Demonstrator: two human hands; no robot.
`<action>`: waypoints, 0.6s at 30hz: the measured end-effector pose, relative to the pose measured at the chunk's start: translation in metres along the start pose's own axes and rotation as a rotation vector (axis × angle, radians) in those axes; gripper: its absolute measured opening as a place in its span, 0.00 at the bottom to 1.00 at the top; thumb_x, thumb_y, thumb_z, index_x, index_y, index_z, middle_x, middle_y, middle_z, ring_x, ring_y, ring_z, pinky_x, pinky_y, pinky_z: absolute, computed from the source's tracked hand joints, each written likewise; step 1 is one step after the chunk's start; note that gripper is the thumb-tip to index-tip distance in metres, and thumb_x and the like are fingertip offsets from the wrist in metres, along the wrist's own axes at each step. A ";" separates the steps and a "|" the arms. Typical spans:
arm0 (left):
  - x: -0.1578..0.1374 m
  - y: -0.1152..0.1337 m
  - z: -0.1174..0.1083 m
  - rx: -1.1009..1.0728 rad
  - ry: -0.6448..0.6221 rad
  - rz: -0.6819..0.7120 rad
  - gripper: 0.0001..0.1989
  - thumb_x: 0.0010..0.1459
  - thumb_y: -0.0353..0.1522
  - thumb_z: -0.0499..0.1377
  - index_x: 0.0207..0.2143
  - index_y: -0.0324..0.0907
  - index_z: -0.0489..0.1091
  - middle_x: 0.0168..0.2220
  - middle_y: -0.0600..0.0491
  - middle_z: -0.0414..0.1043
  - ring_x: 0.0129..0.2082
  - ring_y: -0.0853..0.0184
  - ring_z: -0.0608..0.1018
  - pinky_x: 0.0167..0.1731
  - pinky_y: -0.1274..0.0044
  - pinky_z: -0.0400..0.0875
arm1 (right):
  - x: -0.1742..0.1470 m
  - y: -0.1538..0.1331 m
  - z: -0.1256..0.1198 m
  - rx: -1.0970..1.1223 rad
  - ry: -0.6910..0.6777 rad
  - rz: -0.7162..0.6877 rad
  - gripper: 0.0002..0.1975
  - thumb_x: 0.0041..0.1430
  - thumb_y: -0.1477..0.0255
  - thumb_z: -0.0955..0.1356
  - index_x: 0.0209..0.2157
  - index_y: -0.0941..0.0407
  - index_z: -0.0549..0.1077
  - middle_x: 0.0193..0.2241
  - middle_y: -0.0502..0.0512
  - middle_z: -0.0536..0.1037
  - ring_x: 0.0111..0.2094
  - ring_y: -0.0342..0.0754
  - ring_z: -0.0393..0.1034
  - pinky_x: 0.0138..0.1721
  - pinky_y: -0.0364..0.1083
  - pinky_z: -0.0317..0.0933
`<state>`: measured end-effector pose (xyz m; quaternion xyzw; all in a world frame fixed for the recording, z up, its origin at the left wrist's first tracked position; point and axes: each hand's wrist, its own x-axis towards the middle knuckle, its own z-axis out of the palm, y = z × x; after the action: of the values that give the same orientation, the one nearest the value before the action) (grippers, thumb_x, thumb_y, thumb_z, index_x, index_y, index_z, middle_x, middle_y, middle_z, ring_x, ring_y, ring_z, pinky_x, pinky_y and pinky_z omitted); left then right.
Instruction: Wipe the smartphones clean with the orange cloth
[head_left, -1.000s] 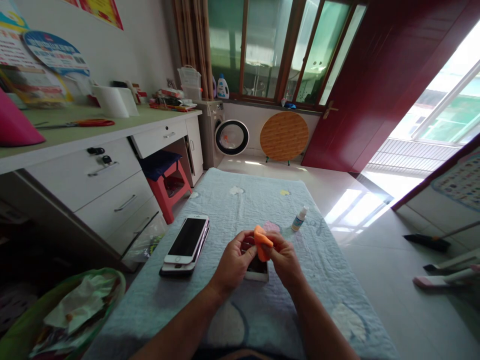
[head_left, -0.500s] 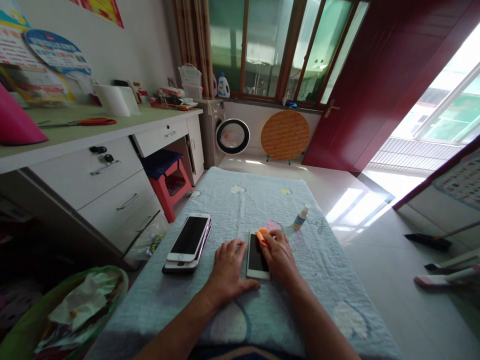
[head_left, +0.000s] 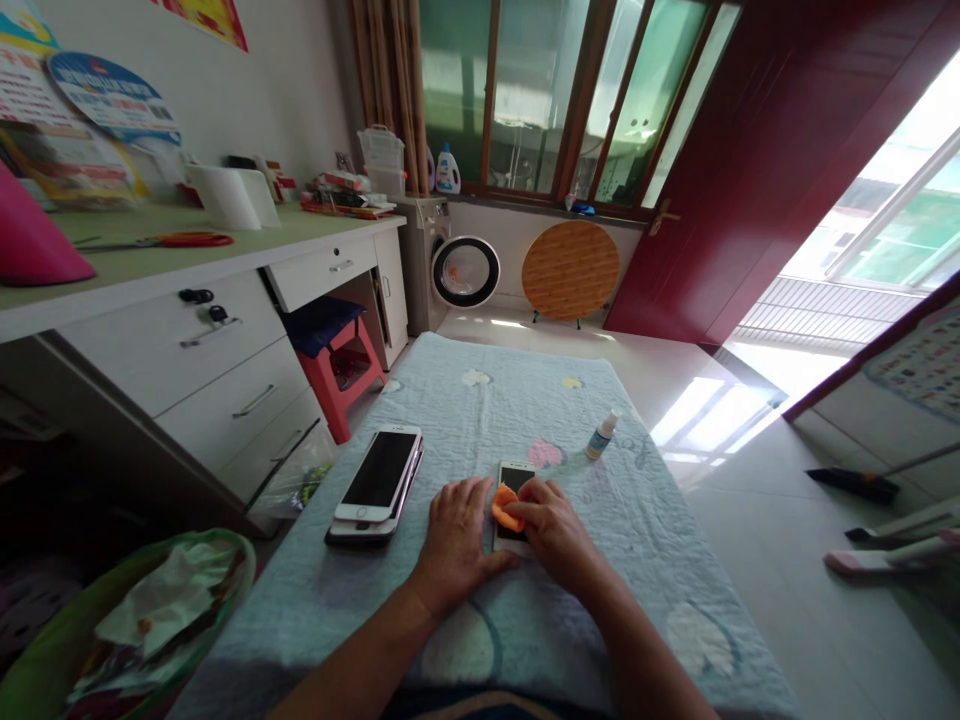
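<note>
A white smartphone (head_left: 517,480) lies screen up on the pale blue quilted cover, partly hidden by my hands. My right hand (head_left: 553,520) pinches an orange cloth (head_left: 507,510) and presses it on the phone's dark screen. Along the phone's left edge rests my left hand (head_left: 459,530), fingers stretched forward and thumb near the phone's bottom edge. To the left is a stack of phones, with a white smartphone (head_left: 379,474) on top. A small spray bottle (head_left: 601,436) with a white cap stands upright to the right, beyond my right hand.
The quilted cover (head_left: 540,390) drapes the table under my hands. A green waste basket (head_left: 244,570) with crumpled paper stands at the lower left. Along the left are a desk (head_left: 210,350) and a red stool (head_left: 349,370). A washing machine (head_left: 427,235) has its round door open.
My right hand has moved the orange cloth left and down across the phone's screen. The left hand stays beside the phone, nearly still.
</note>
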<state>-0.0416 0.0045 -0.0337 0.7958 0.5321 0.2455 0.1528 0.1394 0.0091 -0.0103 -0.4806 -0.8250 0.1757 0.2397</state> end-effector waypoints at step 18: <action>0.001 0.003 -0.008 -0.027 -0.068 0.033 0.41 0.42 0.51 0.68 0.56 0.43 0.67 0.55 0.44 0.68 0.56 0.47 0.63 0.57 0.59 0.52 | -0.024 0.018 -0.050 0.066 0.016 0.155 0.14 0.61 0.77 0.61 0.35 0.53 0.78 0.31 0.54 0.69 0.35 0.49 0.65 0.37 0.48 0.59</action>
<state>-0.0430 0.0041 -0.0256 0.8101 0.5101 0.2282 0.1776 0.1904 0.0000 0.0158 -0.5364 -0.7770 0.2171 0.2478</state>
